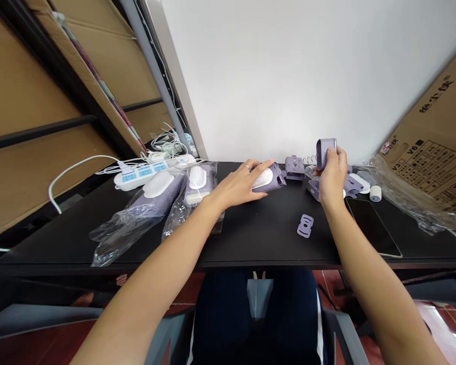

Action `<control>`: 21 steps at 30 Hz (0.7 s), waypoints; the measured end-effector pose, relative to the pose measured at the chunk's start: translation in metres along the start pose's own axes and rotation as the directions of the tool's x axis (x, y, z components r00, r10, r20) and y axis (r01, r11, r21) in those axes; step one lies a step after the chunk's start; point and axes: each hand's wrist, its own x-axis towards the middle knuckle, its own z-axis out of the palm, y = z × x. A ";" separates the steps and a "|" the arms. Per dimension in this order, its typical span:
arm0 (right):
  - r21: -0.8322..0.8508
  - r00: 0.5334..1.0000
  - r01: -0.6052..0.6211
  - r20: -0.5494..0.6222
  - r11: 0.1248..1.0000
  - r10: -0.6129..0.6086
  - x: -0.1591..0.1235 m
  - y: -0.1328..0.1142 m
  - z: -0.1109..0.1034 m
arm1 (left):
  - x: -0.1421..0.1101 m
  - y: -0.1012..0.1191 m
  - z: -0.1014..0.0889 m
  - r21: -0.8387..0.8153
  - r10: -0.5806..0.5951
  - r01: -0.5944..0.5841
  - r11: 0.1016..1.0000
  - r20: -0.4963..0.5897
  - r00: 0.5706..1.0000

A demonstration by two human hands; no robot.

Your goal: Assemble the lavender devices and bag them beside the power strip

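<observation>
My left hand (243, 185) lies over a purple device body with a white ribbed part (264, 178). Its fingers are spread, with thumb and forefinger on either side of that part; the palm covers the rest. Raised above the desk, my right hand (332, 170) grips a hollow purple plastic housing (322, 151), its opening facing left. Between the hands stands a purple box-like part (295, 167), with a metal coil spring (310, 159) beside it. Other purple pieces (351, 186) lie behind and beside my right hand. A flat slotted purple plate (305, 226) rests nearer the front.
Two bagged purple-and-white devices (157, 195) (198, 182) lie left, before a white power strip (152, 171) with cables. At right are a small white roll (375, 193), a dark phone (372, 225), clear plastic wrap (406, 195) and a cardboard box (437, 147). A white wall closes the back.
</observation>
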 end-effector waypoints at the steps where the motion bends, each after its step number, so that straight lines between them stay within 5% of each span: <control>1: -0.002 1.000 0.002 0.002 1.000 -0.002 0.001 0.001 0.000 | 0.000 0.001 0.000 0.006 -0.014 0.014 1.000 0.007 1.000; 12: -0.164 0.969 0.245 0.080 0.956 -0.234 -0.010 0.013 0.003 | -0.001 0.005 -0.005 0.014 -0.069 0.069 0.998 0.010 0.998; 21: -0.166 0.962 0.171 0.240 0.971 -0.128 -0.018 0.013 0.007 | 0.003 -0.002 0.007 0.066 0.043 -0.038 0.997 -0.070 0.997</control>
